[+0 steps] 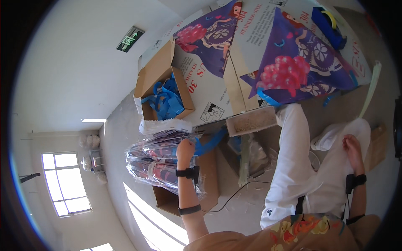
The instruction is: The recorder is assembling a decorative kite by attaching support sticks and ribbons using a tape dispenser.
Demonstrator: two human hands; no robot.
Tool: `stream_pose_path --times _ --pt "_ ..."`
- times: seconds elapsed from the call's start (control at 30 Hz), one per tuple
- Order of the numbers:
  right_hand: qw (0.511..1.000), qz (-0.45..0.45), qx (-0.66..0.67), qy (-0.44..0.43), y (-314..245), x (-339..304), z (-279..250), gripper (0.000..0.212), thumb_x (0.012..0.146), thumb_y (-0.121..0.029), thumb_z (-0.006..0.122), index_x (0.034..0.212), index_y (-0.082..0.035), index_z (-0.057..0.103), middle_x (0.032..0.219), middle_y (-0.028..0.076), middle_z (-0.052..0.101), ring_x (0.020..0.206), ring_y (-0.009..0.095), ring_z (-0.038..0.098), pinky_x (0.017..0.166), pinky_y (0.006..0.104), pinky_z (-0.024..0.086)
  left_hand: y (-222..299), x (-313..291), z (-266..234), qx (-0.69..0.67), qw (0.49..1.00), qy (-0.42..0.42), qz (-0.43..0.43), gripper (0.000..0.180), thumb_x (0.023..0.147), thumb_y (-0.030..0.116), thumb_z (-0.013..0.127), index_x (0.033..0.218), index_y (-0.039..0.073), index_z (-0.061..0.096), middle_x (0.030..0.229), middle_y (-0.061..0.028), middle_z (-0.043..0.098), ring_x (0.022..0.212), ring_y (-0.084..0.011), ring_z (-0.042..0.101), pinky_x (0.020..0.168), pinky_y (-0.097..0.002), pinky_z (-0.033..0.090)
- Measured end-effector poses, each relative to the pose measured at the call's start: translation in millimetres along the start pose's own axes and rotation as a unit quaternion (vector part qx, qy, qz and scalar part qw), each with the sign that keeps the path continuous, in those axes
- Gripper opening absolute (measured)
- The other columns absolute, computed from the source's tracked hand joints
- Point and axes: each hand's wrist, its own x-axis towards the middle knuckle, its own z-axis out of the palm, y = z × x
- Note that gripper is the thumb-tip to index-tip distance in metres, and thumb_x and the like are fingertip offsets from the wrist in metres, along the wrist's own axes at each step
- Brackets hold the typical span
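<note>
Fingers of your left hand [185, 151] curled at film-wrapped bundle [155, 162], over left edge of carton [211, 180]; grip unclear; ease it gently.

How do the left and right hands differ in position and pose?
Position: the left hand is at the plastic-wrapped bundle, beside a blue strip; the right hand is at the white trousers.
Pose: the left hand's fingertips are hidden, so its grip is unclear; the right hand's fingers show, loosely curled.
Shared: both are bare, with black bands on their forearms.
</note>
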Motion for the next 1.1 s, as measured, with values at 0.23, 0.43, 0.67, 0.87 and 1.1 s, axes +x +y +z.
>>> stream_pose_path --times 0.23,0.43,0.67,0.87,1.1 --pt "0.992 -0.024 -0.111 -0.053 -33.5 -21.1 39.8 0.016 0.097 -0.014 0.059 0.11 -0.007 0.061 0.105 0.001 0.064 0.09 0.01 0.059 0.082 0.0239 0.046 159.8 -125.6 -49.0 -0.634 0.773 0.01 0.035 0.013 0.094 0.005 0.067 0.106 0.0 0.064 0.085 -0.0038 0.066 0.072 -0.0111 0.065 0.065 -0.0215 0.052" --pt "0.943 -0.153 -0.137 -0.262 -112.4 -73.4 175.2 0.064 0.087 -0.024 0.079 0.139 -0.008 0.046 0.135 0.006 0.053 0.127 0.017 0.05 0.102 0.0352 0.041 301.1 -180.7 -43.8 -0.625 0.761 0.067 0.158 0.015 0.088 -0.003 0.07 0.101 0.0 0.062 0.091 -0.0052 0.065 0.079 -0.0129 0.065 0.072 -0.0258 0.051" --pt "0.955 -0.29 -0.016 -0.058 -140.2 -117.5 162.7 0.058 0.09 -0.01 0.074 0.138 -0.004 0.043 0.14 0.008 0.048 0.123 0.016 0.052 0.106 0.0336 0.042 389.2 -246.0 -33.9 -0.4 0.768 0.207 0.455 0.031 0.077 -0.008 0.076 0.102 0.002 0.059 0.099 -0.013 0.063 0.083 -0.0285 0.062 0.071 -0.0333 0.052" --pt "0.936 -0.258 0.23 -0.065 -135.5 -146.0 118.2 0.032 0.105 -0.019 0.052 0.132 -0.001 0.052 0.12 0.012 0.061 0.112 0.021 0.06 0.101 0.0373 0.047 405.0 -275.0 -25.5 -0.582 0.707 -0.089 0.393 0.025 0.087 -0.004 0.071 0.106 0.002 0.056 0.104 -0.0054 0.062 0.084 -0.014 0.06 0.071 -0.0242 0.048" --pt "0.946 -0.289 0.081 -0.121 -154.9 -171.7 91.1 0.04 0.11 -0.031 0.036 0.125 -0.001 0.057 0.103 0.01 0.066 0.098 0.022 0.067 0.088 0.0339 0.052 409.0 -263.5 -25.1 -0.415 0.77 0.005 0.484 0.023 0.087 -0.007 0.065 0.108 0.003 0.059 0.105 -0.0057 0.065 0.101 -0.0173 0.062 0.087 -0.0326 0.046"
